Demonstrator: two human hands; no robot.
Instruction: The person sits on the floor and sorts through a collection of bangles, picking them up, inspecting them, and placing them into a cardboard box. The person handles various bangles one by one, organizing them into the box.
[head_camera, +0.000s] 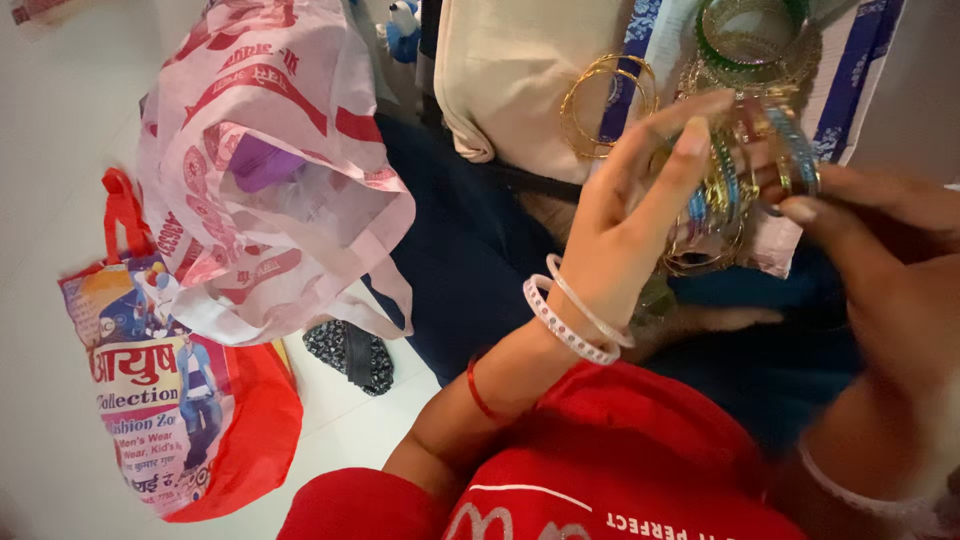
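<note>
Both hands raised and meeting near two o'clock

The left hand (625, 215) rises from a bent wrist, forearm coming up from six o'clock, fingers long and nearly straight, pointing toward one o'clock. The right hand (880, 270) enters from four o'clock, blurred, its fingers curled inward toward the left fingertips.

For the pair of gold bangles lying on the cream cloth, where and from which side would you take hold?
Pinch the gold bangles at their near rim, coming from the left hand side. They lie flat and overlapping on the cream cloth, rings open in the middle, so a finger could probably hook under the thin edge.
</note>
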